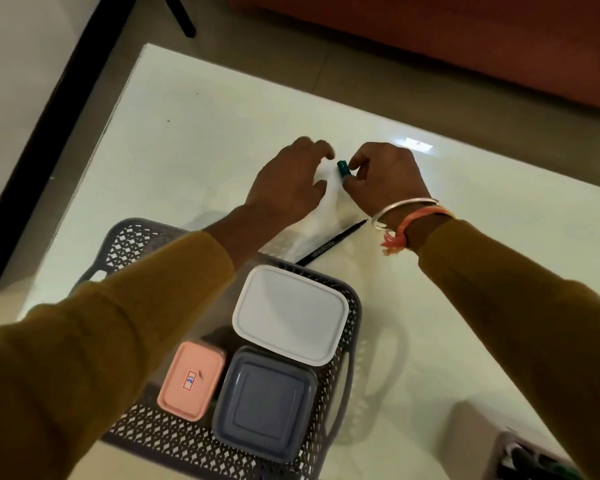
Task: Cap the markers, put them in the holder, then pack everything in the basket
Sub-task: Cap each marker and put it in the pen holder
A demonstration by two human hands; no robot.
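Beyond basket point(352, 306), right hand point(385, 178) pinches teal cap point(343, 168), likely for capping; left hand point(288, 178) open, empty, beside it. Black marker point(331, 243) lies between basket and hands.

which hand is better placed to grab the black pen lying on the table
Left. The right hand already pinches the teal cap, while the left hand is open and the pen lies between both wrists.

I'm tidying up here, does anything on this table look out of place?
One black pen lies loose on the white table, slanted just beyond the basket. The right hand pinches a green cap away from any marker. Nothing looks spilled or damaged.
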